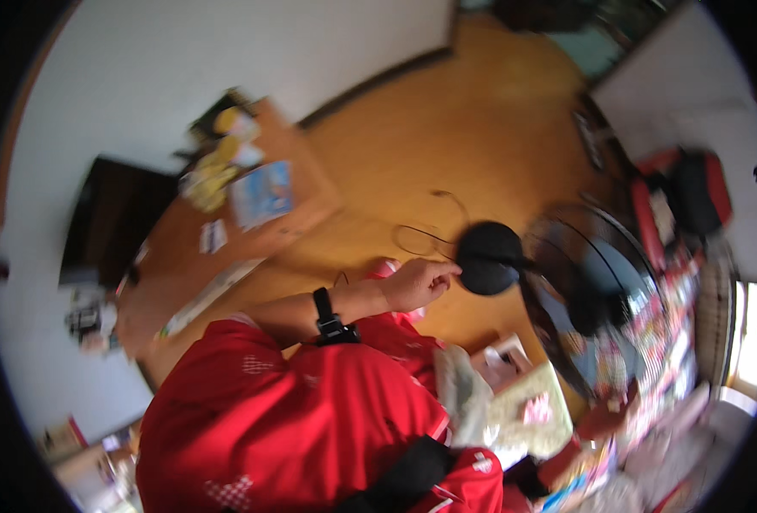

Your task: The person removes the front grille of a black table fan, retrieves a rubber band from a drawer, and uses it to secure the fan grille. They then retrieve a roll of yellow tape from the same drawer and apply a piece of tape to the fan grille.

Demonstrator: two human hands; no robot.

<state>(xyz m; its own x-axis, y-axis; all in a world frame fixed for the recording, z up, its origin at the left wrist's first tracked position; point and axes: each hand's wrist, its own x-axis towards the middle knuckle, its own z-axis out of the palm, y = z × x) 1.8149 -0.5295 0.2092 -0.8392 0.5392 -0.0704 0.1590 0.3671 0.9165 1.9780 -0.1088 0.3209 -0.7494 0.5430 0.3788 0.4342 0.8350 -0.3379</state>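
Note:
A standing fan fills the right of the head view: its round wire cage [603,303] and its round black base [490,258] show, joined by a dark pole. My left hand [419,285] is beside the base, its fingers bent and close together, with nothing visible in them. Whether the fingertips touch the base's rim, I cannot tell. My right hand [611,414] is at the cage's lower edge, smeared by motion, so its grip is unclear. A thin dark cord [424,229] loops on the floor beyond the base.
A wooden table [306,184] at the left bears yellow items [209,181] and a blue package [263,195]. A dark screen [115,224] stands at its far-left side. A red and black chair [697,195] is at the right. Near my right arm is a pale-topped small table [543,427].

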